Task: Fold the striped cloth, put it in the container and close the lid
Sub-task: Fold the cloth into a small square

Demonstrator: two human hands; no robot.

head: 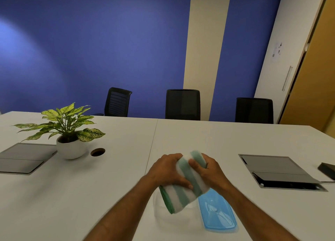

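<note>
The striped cloth [186, 190], green and white, is folded into a thick bundle and held above the table. My left hand [167, 169] grips its left side with the thumb over the top. My right hand [208, 170] grips its far right end. Under the cloth's near end stands a clear container [158, 204], faint and mostly hidden by the bundle. A blue translucent lid [217, 211] lies flat on the table just to the right of the container, partly under the cloth's edge.
A potted plant [69, 132] in a white bowl stands at the left, with a cable hole [97, 152] beside it. Grey floor-box hatches sit at far left [23, 157] and right [275, 170]. A black object [328, 170] lies at the right edge. Black chairs [183, 104] line the far side.
</note>
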